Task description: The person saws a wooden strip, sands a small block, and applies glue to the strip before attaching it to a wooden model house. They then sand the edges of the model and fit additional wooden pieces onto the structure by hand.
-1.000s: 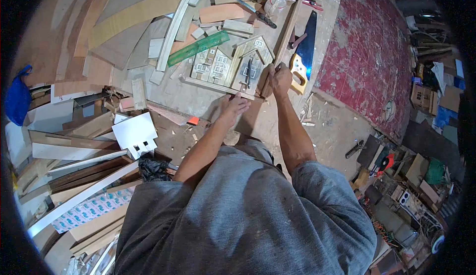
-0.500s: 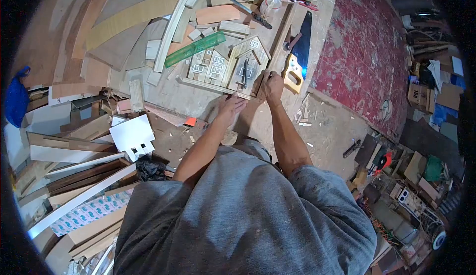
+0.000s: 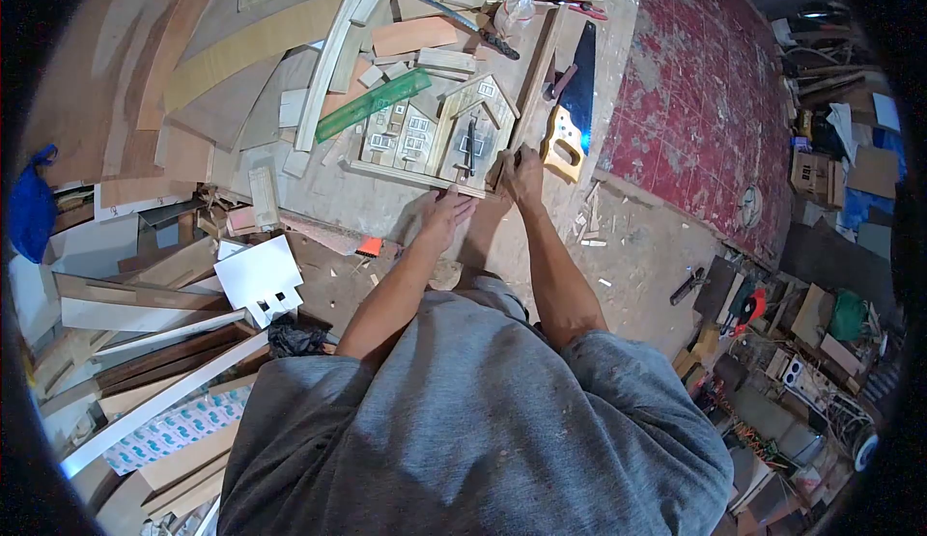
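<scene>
A flat wooden house model (image 3: pixel 450 162) with small white windows lies on the bench, its base strip toward me. My left hand (image 3: pixel 447 215) rests at that strip, fingers stretched out and touching its edge. At the model's lower right corner, my right hand (image 3: pixel 523 179) is closed, fingers curled; what it pinches is too small and dark to make out. A slim black tool (image 3: pixel 471 146) lies across the house front. Above the model's left part is a translucent green ruler (image 3: pixel 375 106). A handsaw (image 3: pixel 563 140) with a yellowish handle lies just right of my right hand.
A long wooden strip (image 3: pixel 537 77) runs beside the model. Wood offcuts (image 3: pixel 415 36), a dark-handled tool (image 3: pixel 463 22) and a plastic bag (image 3: pixel 515 13) lie farther back. Boards pile up on the left around a white cut-out panel (image 3: pixel 259 278). Red flooring (image 3: pixel 681 101) spreads to the right.
The whole view has shifted slightly. Both hands stay at the house model's lower edge and corner, with little visible movement.
</scene>
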### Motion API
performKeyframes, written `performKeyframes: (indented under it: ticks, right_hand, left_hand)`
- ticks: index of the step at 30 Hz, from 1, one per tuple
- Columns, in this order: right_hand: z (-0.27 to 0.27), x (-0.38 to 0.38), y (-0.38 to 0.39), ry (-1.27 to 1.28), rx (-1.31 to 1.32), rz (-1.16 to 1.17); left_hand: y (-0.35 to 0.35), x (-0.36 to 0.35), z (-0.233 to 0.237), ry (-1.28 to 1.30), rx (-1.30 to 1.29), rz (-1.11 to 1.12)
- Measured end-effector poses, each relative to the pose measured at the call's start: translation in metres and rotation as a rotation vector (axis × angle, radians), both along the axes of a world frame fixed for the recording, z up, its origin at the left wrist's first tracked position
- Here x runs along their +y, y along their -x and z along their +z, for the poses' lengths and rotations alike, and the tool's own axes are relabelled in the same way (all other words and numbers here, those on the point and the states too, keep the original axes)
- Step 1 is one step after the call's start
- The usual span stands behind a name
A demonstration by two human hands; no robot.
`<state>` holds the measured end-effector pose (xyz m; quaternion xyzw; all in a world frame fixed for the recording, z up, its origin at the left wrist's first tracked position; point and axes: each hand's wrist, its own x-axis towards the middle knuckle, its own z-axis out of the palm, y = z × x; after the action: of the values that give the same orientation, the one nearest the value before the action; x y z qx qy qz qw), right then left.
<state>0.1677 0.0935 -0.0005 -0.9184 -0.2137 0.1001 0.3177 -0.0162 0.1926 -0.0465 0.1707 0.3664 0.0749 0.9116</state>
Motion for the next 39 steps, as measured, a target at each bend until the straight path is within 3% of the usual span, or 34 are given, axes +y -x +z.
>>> performKeyframes:
  ticks: [3,7,10,13,15,22,24,25,28,29,31,35,39]
  right_hand:
    - [-0.006,-0.001,0.0,0.0,-0.021,0.008]
    - [-0.003,0.0,-0.001,0.036,0.014,-0.009]
    - [-0.005,-0.001,-0.004,0.031,0.003,0.013]
    - [0.005,0.001,-0.003,0.078,0.026,0.002]
    - [0.002,0.003,-0.005,0.1,0.029,-0.003]
    - [-0.001,0.003,-0.007,0.157,0.064,-0.007]
    - [-0.004,0.0,-0.009,0.152,0.046,-0.009]
    - [-0.005,-0.003,-0.009,0.156,0.062,-0.015]
    - [0.002,0.001,-0.01,0.116,0.128,-0.034]
    - [0.003,0.001,-0.01,0.095,0.153,-0.051]
    - [0.0,-0.001,-0.013,0.083,0.144,-0.018]
    - [-0.012,-0.006,-0.017,0.092,0.086,0.023]
    - [-0.006,-0.003,-0.015,0.12,0.098,0.022]
  left_hand:
    - [-0.011,0.004,0.018,-0.017,0.192,-0.064]
    - [-0.007,0.011,0.022,-0.027,0.117,-0.129]
    - [-0.001,0.008,0.004,0.102,0.039,-0.016]
    - [-0.005,0.007,0.017,0.031,0.078,-0.002]
    - [-0.011,0.011,0.05,-0.071,0.199,-0.082]
    - [-0.002,0.022,0.058,-0.151,0.296,-0.137]
    - [0.011,0.039,0.073,-0.332,0.33,-0.28]
    - [0.017,0.047,0.073,-0.337,0.341,-0.268]
    - [0.051,0.102,0.036,-0.842,0.63,-0.131]
    - [0.056,0.117,0.036,-0.85,0.647,-0.116]
    - [0.057,0.138,0.045,-0.887,0.553,0.145]
    - [0.053,0.164,0.058,-0.844,0.448,-0.041]
    - [0.051,0.167,0.054,-0.833,0.412,-0.058]
